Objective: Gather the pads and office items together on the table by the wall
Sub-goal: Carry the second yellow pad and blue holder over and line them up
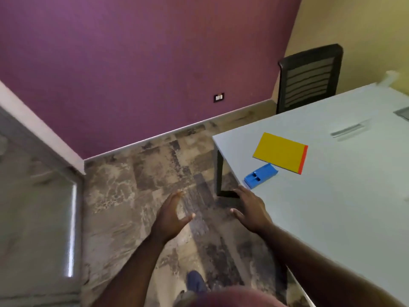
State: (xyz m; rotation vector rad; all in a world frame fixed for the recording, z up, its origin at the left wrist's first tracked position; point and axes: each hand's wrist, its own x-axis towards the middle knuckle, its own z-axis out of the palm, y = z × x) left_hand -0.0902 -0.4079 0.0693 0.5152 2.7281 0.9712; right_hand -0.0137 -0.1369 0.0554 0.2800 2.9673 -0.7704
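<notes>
Hands spread, empty: left hand [171, 214], right hand [250, 208]. Table [354, 196] cut off right; frame blurred.

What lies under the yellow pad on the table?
The yellow pad lies flat on the grey table. Whatever its cover hides cannot be seen. The blue box sits beside it.

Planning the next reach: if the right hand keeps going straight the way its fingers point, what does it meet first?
Probably the blue stapler, lying just beyond the right hand near the table corner; the yellow pad sits behind it. Depth is unclear, so the hand may pass above the table edge first.
</notes>
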